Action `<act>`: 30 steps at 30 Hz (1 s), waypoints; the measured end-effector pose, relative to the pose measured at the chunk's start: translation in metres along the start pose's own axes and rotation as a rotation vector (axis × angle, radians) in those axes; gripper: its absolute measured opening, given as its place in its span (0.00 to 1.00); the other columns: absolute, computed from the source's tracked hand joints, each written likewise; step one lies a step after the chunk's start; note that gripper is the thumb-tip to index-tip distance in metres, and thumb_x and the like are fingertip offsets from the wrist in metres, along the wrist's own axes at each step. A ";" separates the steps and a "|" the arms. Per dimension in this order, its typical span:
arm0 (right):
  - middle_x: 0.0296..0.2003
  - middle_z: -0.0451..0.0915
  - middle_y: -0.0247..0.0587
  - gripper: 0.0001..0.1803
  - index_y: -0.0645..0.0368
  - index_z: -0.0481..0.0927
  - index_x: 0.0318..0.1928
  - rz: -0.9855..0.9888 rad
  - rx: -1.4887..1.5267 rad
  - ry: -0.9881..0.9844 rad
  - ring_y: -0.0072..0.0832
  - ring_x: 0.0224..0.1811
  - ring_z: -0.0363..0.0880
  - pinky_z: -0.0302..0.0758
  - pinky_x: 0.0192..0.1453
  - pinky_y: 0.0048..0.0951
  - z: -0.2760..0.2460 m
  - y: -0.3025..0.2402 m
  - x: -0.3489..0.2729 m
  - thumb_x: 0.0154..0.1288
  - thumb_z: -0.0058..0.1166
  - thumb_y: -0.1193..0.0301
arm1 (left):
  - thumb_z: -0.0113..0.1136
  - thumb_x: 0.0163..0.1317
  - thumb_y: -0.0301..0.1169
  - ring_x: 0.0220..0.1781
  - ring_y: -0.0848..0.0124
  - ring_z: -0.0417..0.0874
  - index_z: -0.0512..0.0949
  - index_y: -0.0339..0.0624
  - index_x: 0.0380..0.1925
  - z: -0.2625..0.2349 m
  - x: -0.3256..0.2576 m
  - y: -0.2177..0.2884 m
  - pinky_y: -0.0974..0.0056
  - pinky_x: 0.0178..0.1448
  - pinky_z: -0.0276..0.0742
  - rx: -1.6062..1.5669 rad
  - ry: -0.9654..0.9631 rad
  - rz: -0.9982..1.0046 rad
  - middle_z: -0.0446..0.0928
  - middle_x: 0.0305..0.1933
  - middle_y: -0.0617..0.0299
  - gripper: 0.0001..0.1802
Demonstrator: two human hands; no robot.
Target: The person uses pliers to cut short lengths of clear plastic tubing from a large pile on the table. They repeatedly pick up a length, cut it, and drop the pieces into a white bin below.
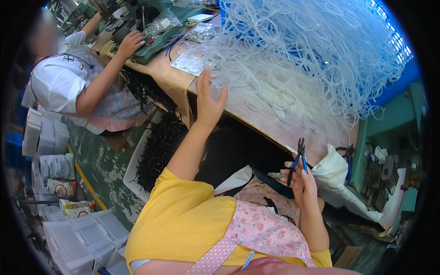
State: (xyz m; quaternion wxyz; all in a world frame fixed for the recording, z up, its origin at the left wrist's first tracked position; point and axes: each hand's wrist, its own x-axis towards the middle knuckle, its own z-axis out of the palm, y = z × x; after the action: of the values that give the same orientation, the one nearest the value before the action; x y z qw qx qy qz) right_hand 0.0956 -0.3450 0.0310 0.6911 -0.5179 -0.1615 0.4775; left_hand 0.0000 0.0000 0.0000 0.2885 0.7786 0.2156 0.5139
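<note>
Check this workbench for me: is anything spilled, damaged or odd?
Clear tubing spreads in a tangled heap from the blue bin onto the tabletop, looking spilled, though possibly deliberate. The green floor looks worn, with pale patches.

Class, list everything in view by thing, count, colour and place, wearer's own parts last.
Table: one, brownish, centre
Tubes: many, clear, on table
Bin: one, blue, behind tubes
Sheet: one, silvery, on table
Pliers: one, blue and black, centre right
Cloth: one, white, right
Tub: one, pale, left centre
Strips: many, black, in tub
Machinery: count unclear, green, upper left
Crates: several, white, lower left
Co-worker: one, white-sleeved, upper left
Apron: one, pink, lower centre
Top: one, yellow, lower centre
Left hand: one, bare, near table
Right hand: one, bare, holding pliers
</note>
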 end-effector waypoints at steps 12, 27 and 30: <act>0.55 0.71 0.45 0.36 0.62 0.56 0.70 -0.067 0.000 -0.146 0.40 0.59 0.73 0.70 0.59 0.39 0.100 -0.012 0.137 0.66 0.49 0.62 | 0.60 0.57 0.29 0.64 0.46 0.66 0.61 0.40 0.66 0.019 -0.004 -0.014 0.52 0.67 0.64 0.107 0.052 0.010 0.65 0.63 0.43 0.35; 0.65 0.61 0.49 0.31 0.65 0.52 0.69 -0.464 -0.245 -0.012 0.39 0.63 0.66 0.61 0.68 0.40 0.106 0.041 0.221 0.68 0.45 0.75 | 0.63 0.55 0.31 0.58 0.56 0.74 0.69 0.42 0.60 0.029 -0.012 -0.017 0.55 0.61 0.71 0.217 0.250 0.118 0.71 0.60 0.53 0.30; 0.64 0.61 0.52 0.33 0.65 0.51 0.70 -0.473 -0.214 -0.034 0.40 0.65 0.63 0.57 0.70 0.42 0.105 0.041 0.219 0.65 0.42 0.79 | 0.63 0.54 0.31 0.57 0.55 0.75 0.69 0.41 0.59 0.029 -0.011 -0.018 0.53 0.62 0.71 0.194 0.279 0.149 0.71 0.59 0.53 0.30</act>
State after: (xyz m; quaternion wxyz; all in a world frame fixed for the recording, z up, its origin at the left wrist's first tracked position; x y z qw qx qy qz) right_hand 0.1076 -0.1043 -0.0206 0.7220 -0.5277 -0.3393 0.2917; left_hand 0.0214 -0.0001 -0.0287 0.1406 0.7379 0.2438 0.6135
